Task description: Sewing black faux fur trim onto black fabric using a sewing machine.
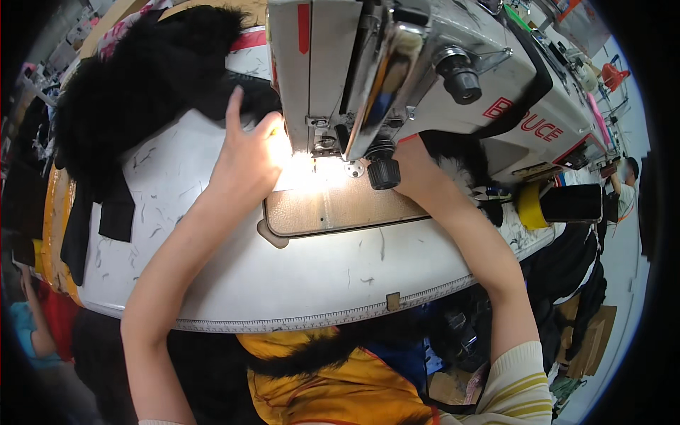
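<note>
White lint-flecked surface [319, 276], sewing machine [304, 71] on it. Black furry fabric [142, 85] heaped far left, reaching the machine. My left hand [248, 159] is spread at its edge; right hand [418, 173] part-hidden, grip can't tell. Likely light, limp, slippery-piled; hold flat edges.

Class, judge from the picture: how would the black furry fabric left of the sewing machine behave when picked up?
The black furry fabric would probably flop, since it slumps in loose folds. Its fluffy edges suggest it may be light for its bulk.
</note>
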`<state>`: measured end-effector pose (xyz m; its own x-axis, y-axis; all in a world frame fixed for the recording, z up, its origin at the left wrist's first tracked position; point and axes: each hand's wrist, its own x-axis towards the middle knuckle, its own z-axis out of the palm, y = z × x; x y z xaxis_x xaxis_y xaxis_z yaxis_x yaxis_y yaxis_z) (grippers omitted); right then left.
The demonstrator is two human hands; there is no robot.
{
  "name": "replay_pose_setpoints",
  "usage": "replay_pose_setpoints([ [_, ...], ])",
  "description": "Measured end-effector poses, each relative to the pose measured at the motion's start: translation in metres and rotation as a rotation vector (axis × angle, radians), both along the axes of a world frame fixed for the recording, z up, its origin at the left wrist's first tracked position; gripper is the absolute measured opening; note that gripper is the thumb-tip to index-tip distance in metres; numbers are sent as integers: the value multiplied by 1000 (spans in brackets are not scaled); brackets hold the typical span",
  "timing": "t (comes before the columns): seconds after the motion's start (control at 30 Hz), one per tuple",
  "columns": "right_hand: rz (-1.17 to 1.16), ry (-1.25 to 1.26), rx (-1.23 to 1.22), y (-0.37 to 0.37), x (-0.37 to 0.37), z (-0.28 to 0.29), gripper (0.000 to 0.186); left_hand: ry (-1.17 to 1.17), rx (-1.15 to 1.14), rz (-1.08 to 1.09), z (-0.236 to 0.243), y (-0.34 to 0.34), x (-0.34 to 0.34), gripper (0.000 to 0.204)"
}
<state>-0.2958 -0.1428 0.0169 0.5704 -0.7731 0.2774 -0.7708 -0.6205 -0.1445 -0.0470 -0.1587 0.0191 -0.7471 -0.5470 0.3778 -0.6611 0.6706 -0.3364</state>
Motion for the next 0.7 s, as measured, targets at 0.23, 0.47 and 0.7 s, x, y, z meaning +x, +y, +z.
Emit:
replay_pose_setpoints([
  [0.23, 369, 5, -94, 3, 1, 12, 15, -85, 401, -495, 36, 28, 20, 20],
  [0.47, 294, 39, -200, -7, -1, -13, 11, -33, 215, -76, 32, 0, 11, 30],
  [0.7, 637, 14, -153, -11, 5, -7, 8, 97, 344, -213, 24, 75, -11, 18],
])
